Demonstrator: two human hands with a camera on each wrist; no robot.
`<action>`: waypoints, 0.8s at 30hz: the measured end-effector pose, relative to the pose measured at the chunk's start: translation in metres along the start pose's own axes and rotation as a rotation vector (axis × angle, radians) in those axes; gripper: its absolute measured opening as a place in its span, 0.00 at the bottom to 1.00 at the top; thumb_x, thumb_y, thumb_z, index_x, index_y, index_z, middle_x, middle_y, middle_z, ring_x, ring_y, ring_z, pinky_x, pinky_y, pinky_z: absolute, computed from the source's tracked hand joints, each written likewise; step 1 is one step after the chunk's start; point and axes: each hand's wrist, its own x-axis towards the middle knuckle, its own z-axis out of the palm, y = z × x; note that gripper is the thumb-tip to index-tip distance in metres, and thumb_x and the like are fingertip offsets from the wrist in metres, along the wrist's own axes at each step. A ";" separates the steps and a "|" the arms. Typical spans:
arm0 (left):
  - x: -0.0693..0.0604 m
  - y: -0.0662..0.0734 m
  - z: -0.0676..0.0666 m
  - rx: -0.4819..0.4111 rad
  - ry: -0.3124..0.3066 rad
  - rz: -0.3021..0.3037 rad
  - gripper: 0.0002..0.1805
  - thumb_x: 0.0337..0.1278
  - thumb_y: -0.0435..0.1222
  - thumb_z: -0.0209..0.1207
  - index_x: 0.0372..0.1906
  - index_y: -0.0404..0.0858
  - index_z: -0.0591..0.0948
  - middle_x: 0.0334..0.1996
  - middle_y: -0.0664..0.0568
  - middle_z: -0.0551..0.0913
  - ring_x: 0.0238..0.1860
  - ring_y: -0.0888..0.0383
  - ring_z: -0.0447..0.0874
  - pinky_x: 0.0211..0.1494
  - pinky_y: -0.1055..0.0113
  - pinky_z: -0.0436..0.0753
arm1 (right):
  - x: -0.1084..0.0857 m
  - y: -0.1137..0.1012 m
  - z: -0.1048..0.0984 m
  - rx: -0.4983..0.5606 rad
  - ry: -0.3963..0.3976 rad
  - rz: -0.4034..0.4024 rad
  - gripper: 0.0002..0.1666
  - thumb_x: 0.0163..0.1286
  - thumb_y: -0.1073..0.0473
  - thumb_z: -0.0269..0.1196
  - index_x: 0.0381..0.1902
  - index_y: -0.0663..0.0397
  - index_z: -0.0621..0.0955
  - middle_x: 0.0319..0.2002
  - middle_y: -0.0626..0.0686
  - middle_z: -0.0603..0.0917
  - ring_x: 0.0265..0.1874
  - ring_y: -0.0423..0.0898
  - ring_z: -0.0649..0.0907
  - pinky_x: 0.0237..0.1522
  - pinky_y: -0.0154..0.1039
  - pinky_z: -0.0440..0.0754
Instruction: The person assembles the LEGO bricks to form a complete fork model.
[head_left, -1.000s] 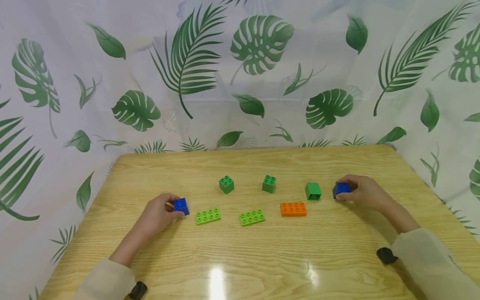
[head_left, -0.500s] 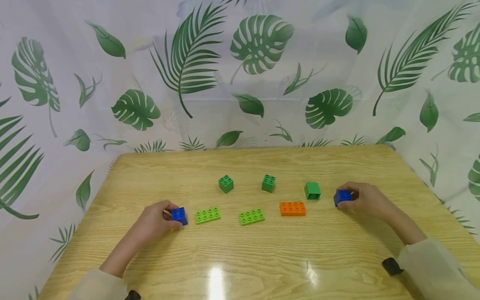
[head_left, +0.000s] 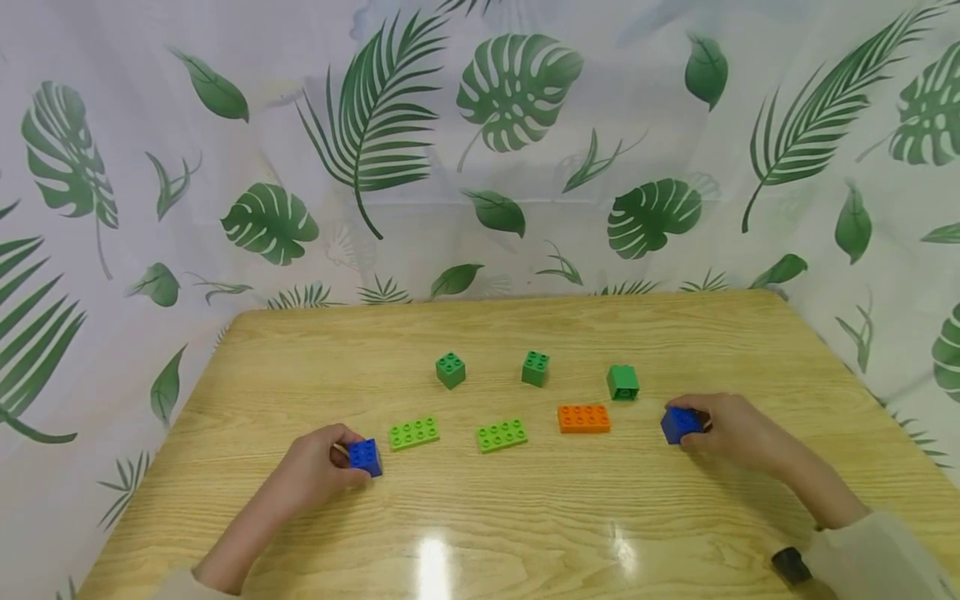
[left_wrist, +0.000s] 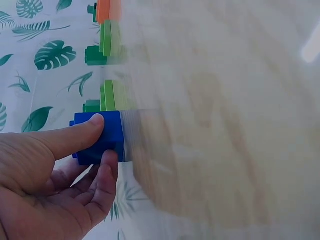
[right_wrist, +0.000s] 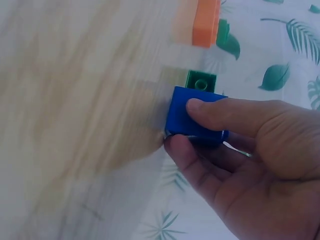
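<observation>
My left hand [head_left: 315,471] pinches a blue brick [head_left: 364,457] between thumb and fingers at the left of the table, studs up. In the left wrist view the thumb lies on one side of that blue brick [left_wrist: 107,137] and fingertips on another. At the right, my right hand [head_left: 738,433] grips a second blue brick [head_left: 678,425], nearer the front than the green brick lying on its side [head_left: 623,382]. The right wrist view shows the thumb across this blue brick [right_wrist: 187,117]. Whether either blue brick touches the table I cannot tell.
Two light green flat bricks [head_left: 414,433] [head_left: 502,435] and an orange brick [head_left: 584,419] lie in a row between the hands. Behind them stand two green bricks [head_left: 451,370] [head_left: 536,368]. A leaf-patterned cloth [head_left: 405,225] hangs behind the wooden table [head_left: 480,525].
Both hands have moved toward the table's front edge, each with its blue brick. The bricks lying between them have stayed in place.
</observation>
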 end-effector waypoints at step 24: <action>-0.018 0.035 0.041 -0.085 -0.149 0.108 0.21 0.46 0.29 0.79 0.46 0.33 0.83 0.35 0.53 0.82 0.36 0.58 0.81 0.38 0.66 0.82 | -0.011 -0.045 0.026 0.040 -0.078 -0.118 0.27 0.63 0.64 0.75 0.58 0.69 0.81 0.51 0.66 0.85 0.43 0.54 0.86 0.38 0.42 0.85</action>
